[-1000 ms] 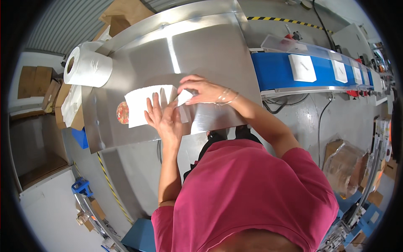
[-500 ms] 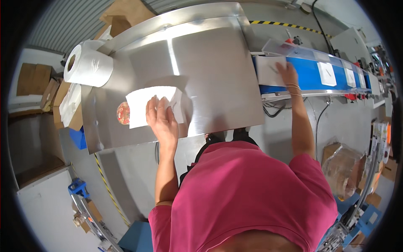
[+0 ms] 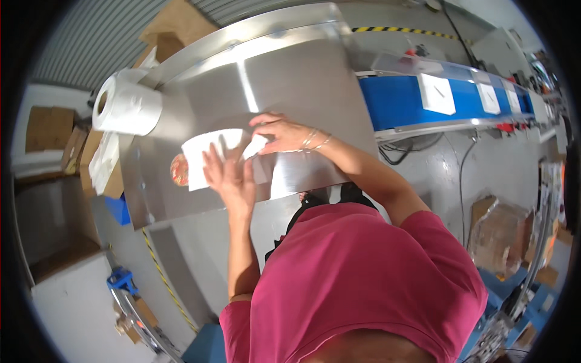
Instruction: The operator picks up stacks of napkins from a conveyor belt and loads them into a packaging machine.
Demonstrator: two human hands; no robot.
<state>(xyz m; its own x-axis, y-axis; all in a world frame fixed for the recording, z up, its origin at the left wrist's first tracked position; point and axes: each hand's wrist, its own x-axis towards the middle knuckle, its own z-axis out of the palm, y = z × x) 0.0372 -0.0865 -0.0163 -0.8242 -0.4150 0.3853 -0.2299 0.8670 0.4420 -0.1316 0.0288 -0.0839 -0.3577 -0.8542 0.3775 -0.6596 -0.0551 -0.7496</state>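
A stack of flat white sheets or packets (image 3: 196, 158) lies on the metal table (image 3: 308, 85). My left hand (image 3: 230, 180) rests on the stack with its fingers spread. At the stack's right side, my right hand (image 3: 284, 135) pinches the lifted edge of a white sheet (image 3: 255, 146) between thumb and fingers. Whether this piece is a single sheet or a packet, I cannot tell. Poking out from the stack's left end is a round, flat thing with a red and cream pattern (image 3: 179, 170).
A blue conveyor belt (image 3: 387, 103) runs off to the right, carrying several white squares (image 3: 437, 95) with a small dark mark. Along it stands a clear guard (image 3: 399, 63). A large white roll (image 3: 136, 109) sits at the table's far left, near cardboard boxes (image 3: 91, 145).
My right hand has come back from the conveyor to the stack and taken hold of a sheet edge. The white piece it was placing has travelled right along the belt. My left fingers have spread.
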